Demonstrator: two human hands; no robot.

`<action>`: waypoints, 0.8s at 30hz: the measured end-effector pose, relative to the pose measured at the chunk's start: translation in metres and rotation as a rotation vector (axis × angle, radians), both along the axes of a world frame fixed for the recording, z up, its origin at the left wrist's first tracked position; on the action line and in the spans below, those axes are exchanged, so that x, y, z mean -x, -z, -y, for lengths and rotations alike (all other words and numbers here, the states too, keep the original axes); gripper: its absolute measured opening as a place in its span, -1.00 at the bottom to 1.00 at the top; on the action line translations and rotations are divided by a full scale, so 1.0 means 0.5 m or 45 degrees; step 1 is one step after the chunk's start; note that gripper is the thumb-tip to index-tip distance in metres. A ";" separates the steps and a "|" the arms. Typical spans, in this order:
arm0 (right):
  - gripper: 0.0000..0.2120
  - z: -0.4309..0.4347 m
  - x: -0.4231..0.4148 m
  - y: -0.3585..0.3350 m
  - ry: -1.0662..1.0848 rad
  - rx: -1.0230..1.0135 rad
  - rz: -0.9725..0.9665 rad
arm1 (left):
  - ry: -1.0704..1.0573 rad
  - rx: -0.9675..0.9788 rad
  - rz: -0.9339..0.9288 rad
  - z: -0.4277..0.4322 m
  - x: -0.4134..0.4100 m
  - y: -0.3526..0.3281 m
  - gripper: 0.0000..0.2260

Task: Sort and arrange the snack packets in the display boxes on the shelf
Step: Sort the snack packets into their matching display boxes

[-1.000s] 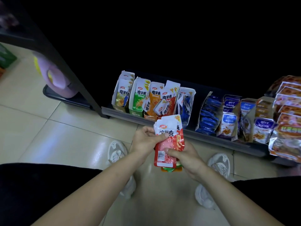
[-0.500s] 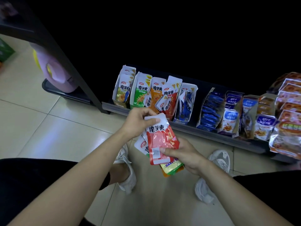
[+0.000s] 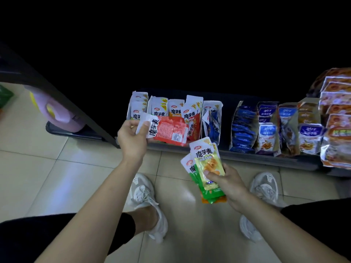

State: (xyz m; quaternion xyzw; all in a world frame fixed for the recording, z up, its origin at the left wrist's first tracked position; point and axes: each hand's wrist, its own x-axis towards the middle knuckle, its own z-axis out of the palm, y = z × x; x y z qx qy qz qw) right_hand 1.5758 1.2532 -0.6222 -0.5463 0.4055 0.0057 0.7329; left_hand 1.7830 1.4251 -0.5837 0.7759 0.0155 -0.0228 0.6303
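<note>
The red packet [image 3: 169, 130] lies sideways, its long axis left to right and its white end leftward, pinched by the left hand [image 3: 132, 138] fingers just before the display boxes [image 3: 218, 109] on the shelf [image 3: 266, 155]. The right hand [image 3: 228, 182] fingers clasp the green packets [image 3: 206, 162], which point toward the shelf.

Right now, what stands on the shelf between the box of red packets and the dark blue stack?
In the head view, a white box of blue-and-white packets, then a bare strip of shelf.
</note>
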 end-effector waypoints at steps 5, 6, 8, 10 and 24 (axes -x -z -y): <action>-0.74 0.047 0.007 0.015 0.140 0.051 0.008 | 0.124 -0.247 0.216 0.089 -0.009 0.004 -0.82; -0.74 0.054 0.008 0.015 0.168 0.059 0.015 | 0.134 -0.351 0.299 0.110 -0.008 0.008 -0.83; -0.75 0.064 0.011 0.015 0.220 0.052 0.036 | 0.136 -0.536 0.507 0.146 -0.005 0.021 -0.88; -0.75 0.074 0.012 0.015 0.244 0.047 0.039 | 0.202 -0.664 0.699 0.173 -0.008 0.043 -0.89; -0.75 0.104 0.006 0.012 0.336 -0.048 0.076 | 0.434 -1.149 0.626 0.215 0.014 0.173 -0.66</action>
